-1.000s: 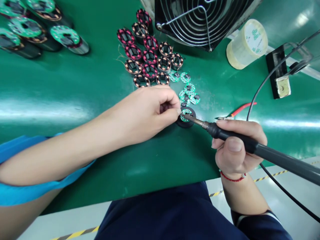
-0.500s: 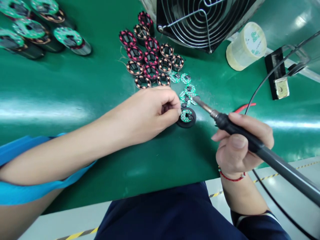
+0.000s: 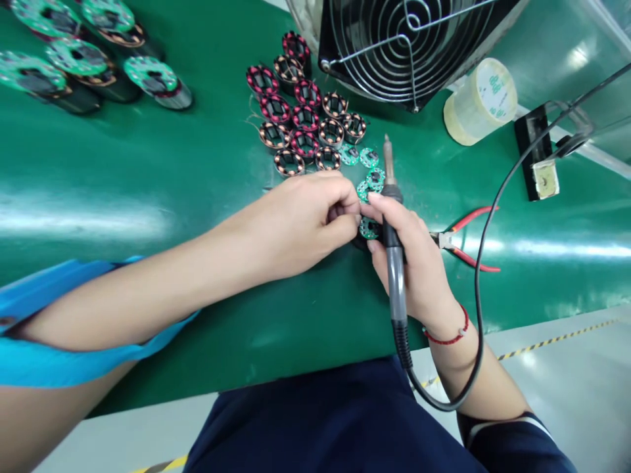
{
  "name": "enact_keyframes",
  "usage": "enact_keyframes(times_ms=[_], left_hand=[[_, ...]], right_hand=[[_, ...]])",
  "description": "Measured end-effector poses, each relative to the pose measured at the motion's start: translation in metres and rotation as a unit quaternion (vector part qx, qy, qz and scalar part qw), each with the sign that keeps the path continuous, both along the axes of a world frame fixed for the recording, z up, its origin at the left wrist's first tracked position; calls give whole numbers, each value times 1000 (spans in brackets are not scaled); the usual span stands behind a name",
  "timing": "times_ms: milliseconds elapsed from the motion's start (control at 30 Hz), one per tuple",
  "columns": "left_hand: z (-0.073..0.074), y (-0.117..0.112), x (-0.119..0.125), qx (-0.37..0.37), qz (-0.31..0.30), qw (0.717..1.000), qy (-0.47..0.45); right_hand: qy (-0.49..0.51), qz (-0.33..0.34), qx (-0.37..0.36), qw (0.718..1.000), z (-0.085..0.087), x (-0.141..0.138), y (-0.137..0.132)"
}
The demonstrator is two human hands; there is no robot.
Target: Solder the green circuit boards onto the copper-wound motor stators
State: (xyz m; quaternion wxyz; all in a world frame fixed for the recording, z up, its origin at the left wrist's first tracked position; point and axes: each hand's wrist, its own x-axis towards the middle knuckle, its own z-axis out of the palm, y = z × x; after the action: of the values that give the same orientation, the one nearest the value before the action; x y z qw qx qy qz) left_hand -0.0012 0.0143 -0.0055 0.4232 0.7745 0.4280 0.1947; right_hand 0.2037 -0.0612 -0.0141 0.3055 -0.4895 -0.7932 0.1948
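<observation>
My right hand [image 3: 417,263] holds a soldering iron [image 3: 395,276] upright in the view, its tip pointing away from me. The thumb and forefinger of that hand reach to a small green round circuit board [image 3: 368,228] on a dark round base. At the board's left edge, my left hand [image 3: 315,226] is closed in a pinch; whatever its fingertips grip is hidden. Several loose green circuit boards [image 3: 375,179] lie just beyond the hands. Behind them stand several motor stators [image 3: 304,118] with copper or red windings.
A fan [image 3: 409,39] with a wire guard stands at the back. Red-handled pliers [image 3: 448,240] lie right of my right hand, below a roll of tape [image 3: 480,102] and a soldering iron stand [image 3: 537,151]. Board-topped cylinders [image 3: 158,82] stand at the far left.
My right hand has moved left to the board, and the soldering iron has swung from slanting left to pointing away. The pliers now show fully. My left hand keeps its pinch.
</observation>
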Motion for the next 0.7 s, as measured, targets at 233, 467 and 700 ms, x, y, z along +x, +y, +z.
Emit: enact_keyframes(times_ms=[233, 467, 700], left_hand=[[-2, -5, -5, 14, 19, 1000, -8], [-7, -10, -7, 29, -73, 995, 58], [0, -5, -7, 22, -78, 996, 36]], right_hand=[[-5, -22, 59, 998, -5, -3, 2], [2, -20, 60, 998, -9, -4, 3], [4, -22, 39, 999, -12, -1, 1]])
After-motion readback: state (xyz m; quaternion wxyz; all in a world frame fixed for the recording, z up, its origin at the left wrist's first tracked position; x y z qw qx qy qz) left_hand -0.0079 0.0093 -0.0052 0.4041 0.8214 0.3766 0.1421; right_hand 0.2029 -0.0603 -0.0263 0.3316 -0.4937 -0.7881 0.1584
